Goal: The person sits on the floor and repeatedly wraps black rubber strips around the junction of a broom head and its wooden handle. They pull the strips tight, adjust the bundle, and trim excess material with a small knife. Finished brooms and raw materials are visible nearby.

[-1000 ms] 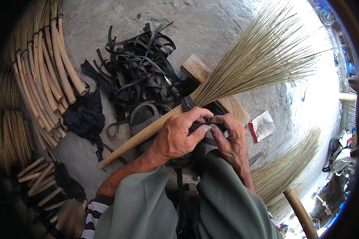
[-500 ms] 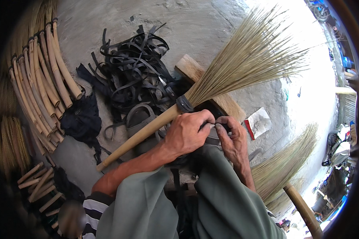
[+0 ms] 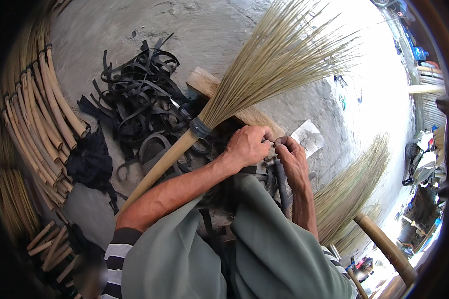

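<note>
My left hand (image 3: pixel 249 145) and my right hand (image 3: pixel 293 158) meet above my knees, each with thumb and fingers pinched together. What lies between their fingertips is too small to make out. A dark strip (image 3: pixel 280 185) hangs just below the right hand. Left of my hands, a broom slants across the ground, its straw bristles (image 3: pixel 269 65) fanned toward the upper right. Its pale wooden handle (image 3: pixel 157 168) runs to the lower left, partly behind my left forearm. A black band (image 3: pixel 200 127) wraps the joint between bristles and handle; neither hand touches it.
A wooden block (image 3: pixel 203 80) lies under the broom. Beside it are tangled black strips (image 3: pixel 137 92), a pointed metal tool (image 3: pixel 174 103) and a white packet (image 3: pixel 309 138). Bundled broom handles (image 3: pixel 60 99) line the left. Another broom (image 3: pixel 359 184) stands at the right.
The view has shifted, so the broom and ground appear further left. My hands are further from the broom's band. The black piece seen between my fingers before is no longer distinct.
</note>
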A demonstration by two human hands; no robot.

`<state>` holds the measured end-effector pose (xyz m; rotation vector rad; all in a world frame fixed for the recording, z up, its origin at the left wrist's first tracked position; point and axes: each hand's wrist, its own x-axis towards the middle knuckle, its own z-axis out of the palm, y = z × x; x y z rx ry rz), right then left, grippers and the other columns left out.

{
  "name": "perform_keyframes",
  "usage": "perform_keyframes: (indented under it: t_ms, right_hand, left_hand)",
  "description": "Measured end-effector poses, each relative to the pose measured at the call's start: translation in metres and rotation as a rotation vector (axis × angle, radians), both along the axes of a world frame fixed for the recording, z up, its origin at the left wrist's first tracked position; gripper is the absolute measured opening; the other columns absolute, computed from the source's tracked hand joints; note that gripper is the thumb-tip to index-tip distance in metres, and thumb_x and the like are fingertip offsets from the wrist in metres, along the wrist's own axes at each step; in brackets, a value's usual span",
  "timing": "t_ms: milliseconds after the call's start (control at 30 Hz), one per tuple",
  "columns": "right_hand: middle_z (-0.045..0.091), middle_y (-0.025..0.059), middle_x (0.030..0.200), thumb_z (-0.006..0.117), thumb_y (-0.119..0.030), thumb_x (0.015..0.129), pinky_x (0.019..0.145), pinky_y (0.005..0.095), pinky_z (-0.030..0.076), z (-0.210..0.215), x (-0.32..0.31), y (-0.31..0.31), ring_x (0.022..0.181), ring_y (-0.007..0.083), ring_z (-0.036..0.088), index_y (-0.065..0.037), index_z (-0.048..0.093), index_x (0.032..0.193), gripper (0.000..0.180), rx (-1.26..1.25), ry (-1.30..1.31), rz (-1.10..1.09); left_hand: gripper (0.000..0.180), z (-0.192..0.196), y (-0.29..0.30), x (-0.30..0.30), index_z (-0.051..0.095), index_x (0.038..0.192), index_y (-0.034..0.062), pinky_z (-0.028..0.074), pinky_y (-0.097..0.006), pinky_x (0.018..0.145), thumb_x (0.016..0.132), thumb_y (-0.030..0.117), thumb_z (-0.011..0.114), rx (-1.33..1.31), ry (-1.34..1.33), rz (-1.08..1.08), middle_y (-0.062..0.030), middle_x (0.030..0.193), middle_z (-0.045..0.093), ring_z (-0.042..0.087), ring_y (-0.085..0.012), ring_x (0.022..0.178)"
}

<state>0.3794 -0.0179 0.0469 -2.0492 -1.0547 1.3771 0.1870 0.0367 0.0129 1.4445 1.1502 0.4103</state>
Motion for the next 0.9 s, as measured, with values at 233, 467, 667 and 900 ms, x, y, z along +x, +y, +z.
perform_keyframes:
  t_ms: [233, 467, 667, 900]
  right_hand:
    - [0.068, 0.0003, 0.087, 0.069, -0.027, 0.100, 0.073, 0.0306, 0.047, -0.008, 0.008, 0.006, 0.081, 0.0100, 0.058, 0.001, 0.076, 0.105, 0.029, -0.060, 0.006, 0.005]
    - [0.072, 0.0017, 0.089, 0.070, -0.026, 0.101, 0.078, 0.0322, 0.051, -0.016, 0.008, 0.004, 0.085, 0.0112, 0.060, 0.003, 0.077, 0.106, 0.030, -0.013, -0.017, -0.036]
    - [0.076, 0.0028, 0.095, 0.073, -0.024, 0.104, 0.086, 0.0324, 0.055, -0.022, 0.010, 0.002, 0.093, 0.0125, 0.066, 0.001, 0.077, 0.110, 0.026, 0.017, 0.022, -0.096]
    - [0.070, -0.0029, 0.091, 0.074, -0.026, 0.110, 0.069, 0.0270, 0.047, -0.029, 0.009, -0.006, 0.078, 0.0060, 0.057, -0.002, 0.076, 0.116, 0.025, 0.058, 0.167, -0.158]
  left_hand:
    - [0.033, -0.009, 0.008, 0.007, 0.083, 0.117, 0.0027, 0.063, -0.045, 0.090, 0.095, 0.025, 0.076, -0.066, 0.049, -0.017, -0.0209, 0.105, 0.084, 0.083, -0.0350, 0.098]
    - [0.029, -0.009, 0.012, 0.012, 0.084, 0.114, 0.0054, 0.063, -0.052, 0.090, 0.095, 0.026, 0.077, -0.095, 0.028, 0.004, -0.0242, 0.101, 0.082, 0.081, -0.0432, 0.100]
    - [0.031, -0.008, 0.014, 0.016, 0.083, 0.117, 0.0038, 0.063, -0.047, 0.088, 0.097, 0.027, 0.077, -0.014, 0.096, -0.029, -0.0201, 0.104, 0.084, 0.083, -0.0365, 0.098]
    - [0.029, -0.008, 0.013, 0.017, 0.082, 0.117, 0.0036, 0.063, -0.048, 0.088, 0.097, 0.024, 0.075, 0.013, 0.113, -0.022, -0.0206, 0.104, 0.084, 0.082, -0.0390, 0.098]
